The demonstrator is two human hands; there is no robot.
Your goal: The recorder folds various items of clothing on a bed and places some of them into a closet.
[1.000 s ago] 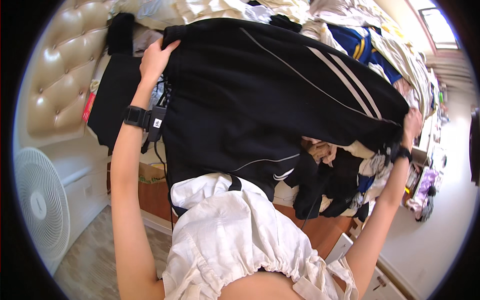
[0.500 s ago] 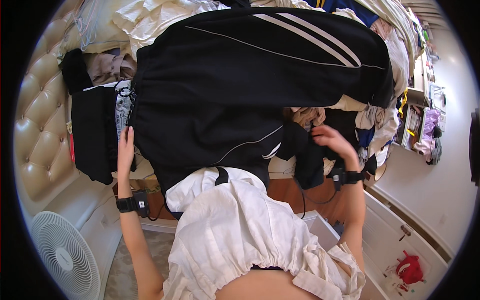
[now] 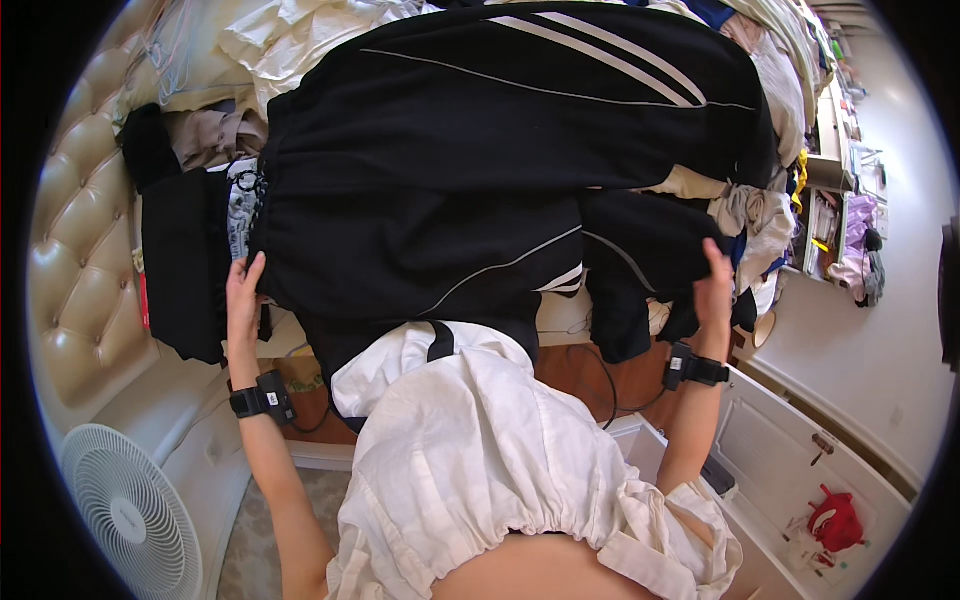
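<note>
Bed (image 3: 565,314) extends ahead of both hands and carries heaped pale clothing (image 3: 290,45) on its far side. Tufted beige headboard (image 3: 90,240) stands left of the left hand (image 3: 243,300); a white fan (image 3: 130,512) is located on the body side of that hand. A pale wall (image 3: 880,360) is positioned right of the right hand (image 3: 713,290).

Black trousers (image 3: 430,180) with white stripes lie spread between and ahead of the hands — waistband (image 3: 268,205) toward the left, legs toward the right. Left hand: at the near end of the waistband, thumb and fingers parted; grip cannot be determined. A black garment (image 3: 185,265) lies just left of it. Right hand: at the end of the nearer leg (image 3: 650,235), fingers extended — whether it pinches the fabric cannot be determined.
</note>
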